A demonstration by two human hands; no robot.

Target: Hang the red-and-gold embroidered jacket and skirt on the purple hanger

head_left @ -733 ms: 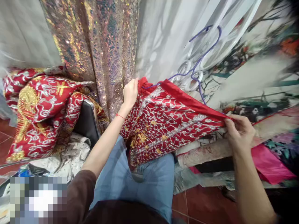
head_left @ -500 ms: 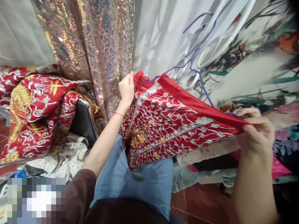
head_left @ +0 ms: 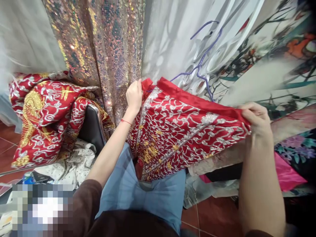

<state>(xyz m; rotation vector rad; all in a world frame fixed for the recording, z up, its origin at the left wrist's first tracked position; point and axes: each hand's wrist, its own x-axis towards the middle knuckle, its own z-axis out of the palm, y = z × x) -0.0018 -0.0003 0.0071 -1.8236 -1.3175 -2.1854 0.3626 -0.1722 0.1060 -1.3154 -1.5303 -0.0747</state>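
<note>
A red skirt [head_left: 177, 128] with silver and gold embroidery hangs between my two hands, its plain red waistband uppermost. My left hand [head_left: 134, 94] is closed on the bunched end of the waistband. At the other end, my right hand [head_left: 256, 116] grips the band's corner, fingers wrapped round it. A purple hanger [head_left: 201, 65] rises behind the skirt, its hook pointing up and left; its lower part is hidden by the cloth. The skirt's lower folds drop over my lap.
To the left, another red and gold embroidered garment [head_left: 46, 115] drapes over a dark chair back [head_left: 92, 126]. A sequinned curtain [head_left: 118, 49], white fabric [head_left: 163, 39] and floral cloth [head_left: 291, 65] hang ahead. White spotted cloth [head_left: 74, 164] lies below the chair back.
My right hand has moved left and slightly up with its end of the waistband, so the band is less stretched. More of the hanger's lower part is now covered.
</note>
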